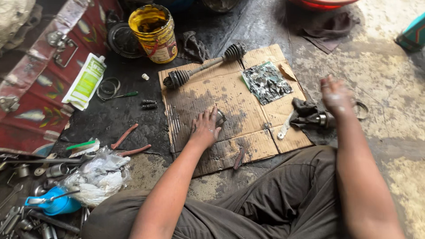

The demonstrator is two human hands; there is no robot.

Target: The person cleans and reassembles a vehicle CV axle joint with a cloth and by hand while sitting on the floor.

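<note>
Bare cardboard [230, 95] lies between the axle shaft [204, 65] far and the wrench [285, 126] and rag [305, 108] right.

A floor-level car repair workshop is shown by an axle shaft [204, 65] on greasy cardboard [261, 128], pliers [128, 142], scattered tools [26, 217] and a grease tin [155, 33].

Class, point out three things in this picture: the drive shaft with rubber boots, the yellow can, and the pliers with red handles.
drive shaft [206, 66]: head view, on the bare rod between the boots.
yellow can [160, 42]: head view, on its side wall.
pliers [125, 136]: head view, on the upper red handle.
</note>
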